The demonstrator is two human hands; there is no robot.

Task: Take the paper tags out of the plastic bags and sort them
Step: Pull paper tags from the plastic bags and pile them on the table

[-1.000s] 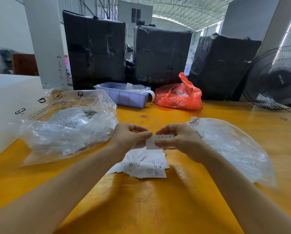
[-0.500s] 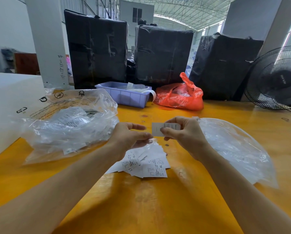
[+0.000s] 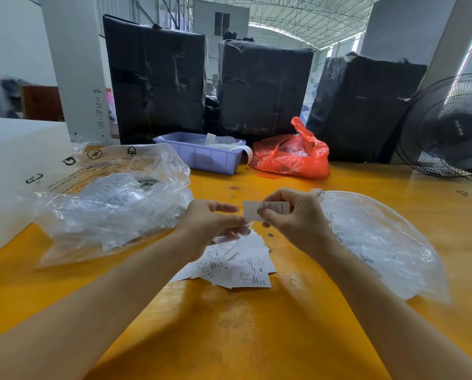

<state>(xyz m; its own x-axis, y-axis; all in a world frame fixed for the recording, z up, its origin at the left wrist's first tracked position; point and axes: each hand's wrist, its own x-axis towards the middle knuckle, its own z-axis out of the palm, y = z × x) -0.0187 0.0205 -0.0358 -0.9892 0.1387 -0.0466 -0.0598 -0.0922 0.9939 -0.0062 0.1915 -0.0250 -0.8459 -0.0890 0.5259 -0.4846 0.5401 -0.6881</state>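
Note:
My right hand [image 3: 295, 220] pinches a small white paper tag [image 3: 250, 211] between thumb and fingers, held a little above the yellow table [image 3: 256, 338]. My left hand [image 3: 207, 223] is just left of it and pinches a thin small clear plastic bag [image 3: 233, 233] that hangs below the fingers. Under both hands lies a loose pile of white printed tags [image 3: 243, 267]. A big clear bag [image 3: 111, 204] holding several small bagged tags lies at the left. Another crumpled clear bag [image 3: 377, 239] lies at the right, behind my right wrist.
A lilac plastic bin [image 3: 202, 157] and a red plastic bag [image 3: 292, 157] sit at the table's far side before three black-wrapped bales. A black fan [image 3: 448, 127] stands far right. A white box [image 3: 7, 171] borders the left edge.
My right hand has drawn the tag up and to the right, away from my left hand, which keeps the small clear bag. The tag now stands clear of the left fingers.

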